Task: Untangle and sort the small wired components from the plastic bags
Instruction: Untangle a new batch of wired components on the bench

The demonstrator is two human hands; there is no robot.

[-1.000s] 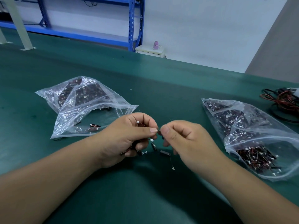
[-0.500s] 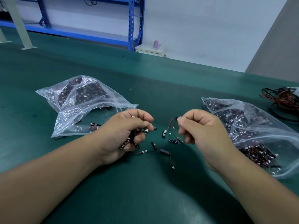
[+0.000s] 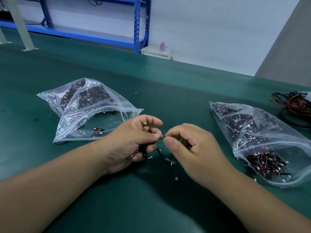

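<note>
Nearest the camera, both forearms reached out over the green counter. The left hand had its grip curled round a bunch of wired components, with dark bodies and white plugs poking out between the fingers. Just beside it, the right hand pinched a thin red wire between thumb and forefinger, its other fingers curled. The wire ran across the small gap into the bunch. Below that gap a few loose components lay on the counter, apart from one another.

The step looked like drawing one piece free of the clump. Done well, the pull would be slow and along the wire's own line, with the left grip eased enough to let it slide rather than drag its neighbours. Holding near the plug, not mid-wire, would likely spare the joint. A snag would call for backing off, not force.

Farther out, the left bag lay with a few pieces near its mouth, and the right bag held a dense heap. Beyond were a cable tangle and blue shelving.
</note>
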